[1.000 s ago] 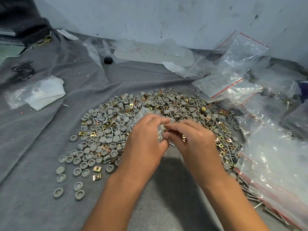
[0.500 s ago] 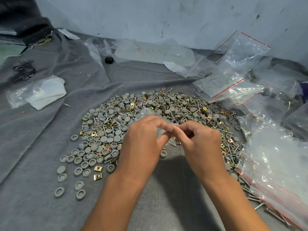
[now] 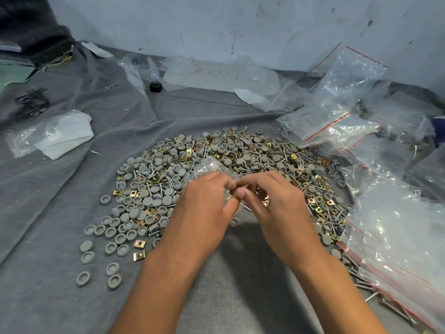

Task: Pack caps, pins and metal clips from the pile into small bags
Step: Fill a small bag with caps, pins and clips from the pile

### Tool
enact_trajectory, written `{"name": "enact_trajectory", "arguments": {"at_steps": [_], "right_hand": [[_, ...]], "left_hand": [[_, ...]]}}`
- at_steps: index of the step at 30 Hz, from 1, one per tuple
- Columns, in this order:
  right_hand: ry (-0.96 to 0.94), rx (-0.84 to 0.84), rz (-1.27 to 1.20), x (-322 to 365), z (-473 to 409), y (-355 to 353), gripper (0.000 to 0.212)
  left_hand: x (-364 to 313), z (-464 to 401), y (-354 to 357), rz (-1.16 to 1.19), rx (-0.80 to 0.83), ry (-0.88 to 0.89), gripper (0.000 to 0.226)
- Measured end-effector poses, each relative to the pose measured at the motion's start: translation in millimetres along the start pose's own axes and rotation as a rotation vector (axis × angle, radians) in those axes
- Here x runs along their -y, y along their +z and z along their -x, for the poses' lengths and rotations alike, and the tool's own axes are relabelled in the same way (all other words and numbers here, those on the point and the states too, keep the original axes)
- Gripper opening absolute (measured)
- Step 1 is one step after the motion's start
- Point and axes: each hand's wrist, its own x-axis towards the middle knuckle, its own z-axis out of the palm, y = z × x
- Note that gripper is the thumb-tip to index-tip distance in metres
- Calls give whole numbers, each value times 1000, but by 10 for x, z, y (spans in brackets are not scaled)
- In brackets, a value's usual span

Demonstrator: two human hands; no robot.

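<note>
Left hand is pinching the small bag while right hand is pinching a metal clip; she should be holding the mouth wide.

Left hand and right hand pinch a small clear bag over the pile on grey cloth

A wrinkled grey cloth is being used as the work surface, lying in folds and ridges that run toward the far edge. Behind it a pale, blue-white wall is being shown, scuffed and marked with dark specks and smudges. At the far left corner a dark bundle of fabric is lying against the wall. The scene is being lit softly and evenly
</note>
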Motion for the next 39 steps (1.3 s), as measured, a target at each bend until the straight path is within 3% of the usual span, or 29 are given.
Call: {"name": "enact_trajectory", "arguments": {"at_steps": [4,8,13,21,24,27,29,32,35,39], "right_hand": [[15,38,38,-47,-8,-57,10],[49,-67,6,-38,-34,-117,8],[-24,-154,-4,2,-18,-109,8],[-124,-143,57,-6,-33,5,18],[-30,-166,-12,-48,-64,17,15],[39,118,197,-170,-37,45,22],[45,292,310,-206,-8,84,30],[65,348,352,-216,-6,122,33],[90,311,364,-234,-11,101,13],[129,275,487,-249,28,76,18]], "left_hand": [[2,-9,-6,-7,34,3,6],[19,-4,-14,6,19,-21,13],[5,-3,4,-3,16,-1,37],[-64,-22,-33,81,-95,77,40],[-107,-21,-102,108,-307,38,41],[-56,-28,-290,115,-746,23,34],[-2,-28,-385,73,-910,30,30],[25,-17,-358,31,-765,30,27],[8,-21,-275,6,-588,44,27],[-6,-33,-225,36,-454,29,26]]}}
